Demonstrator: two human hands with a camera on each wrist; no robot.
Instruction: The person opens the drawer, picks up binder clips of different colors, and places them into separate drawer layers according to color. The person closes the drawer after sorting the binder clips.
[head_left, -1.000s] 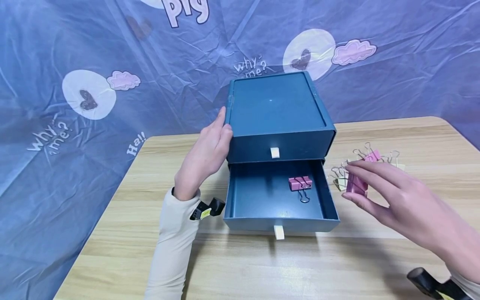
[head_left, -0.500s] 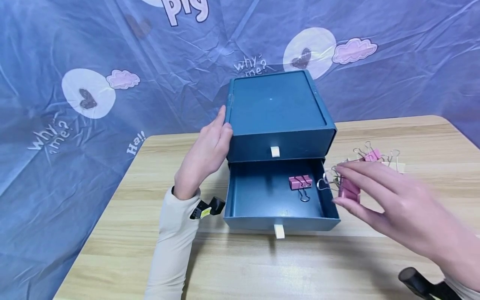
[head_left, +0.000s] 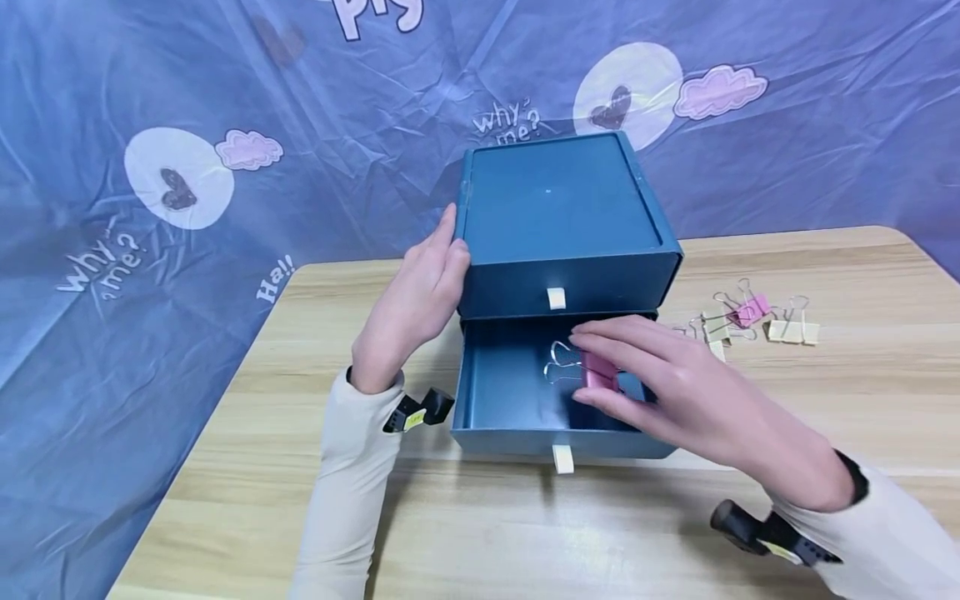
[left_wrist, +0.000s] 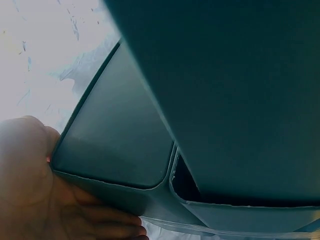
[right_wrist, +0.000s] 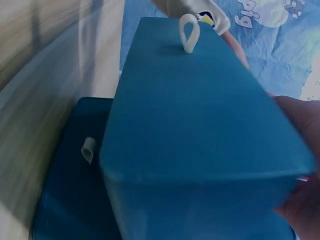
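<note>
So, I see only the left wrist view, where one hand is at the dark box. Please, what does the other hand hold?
Observer: The right hand pinches a pink binder clip.
Operator: Thank you. And where is this clip?
Observer: In the head view it appears over the open lower drawer; whether it touches the bottom, I cannot tell.
Operator: Are there more clips somewhere else?
Observer: Yes, pale yellow clips and another pink one lie on the table, to the right of the drawer box.
</note>
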